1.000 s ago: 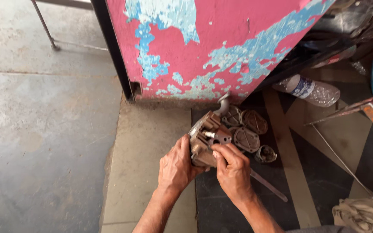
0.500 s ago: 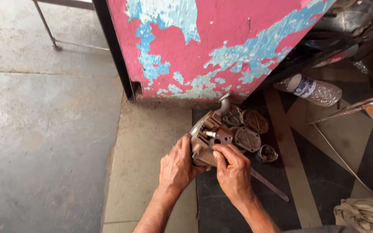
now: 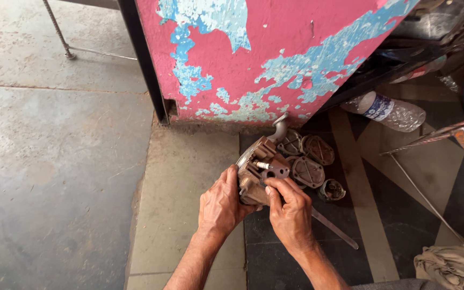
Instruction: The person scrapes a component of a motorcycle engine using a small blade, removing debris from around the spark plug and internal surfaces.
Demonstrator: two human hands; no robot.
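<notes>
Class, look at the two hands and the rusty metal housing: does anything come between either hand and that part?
Nothing visible does. The left hand and right hand both grip the rusty metal housing directly. The round covers lie on the floor beyond it, clear of both hands.

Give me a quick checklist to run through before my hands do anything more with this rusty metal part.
1. Left hand grips the rusty metal part from the side: ok.
2. Right hand has fingertips on the part's front: ok.
3. Part lifted off the floor or resting on it: cannot tell.
4. Round metal covers lie loose close behind the part: not ok, easily knocked.
5. Flat metal strip lies by the right wrist: not ok.
6. Plastic bottle well away: ok.
</notes>
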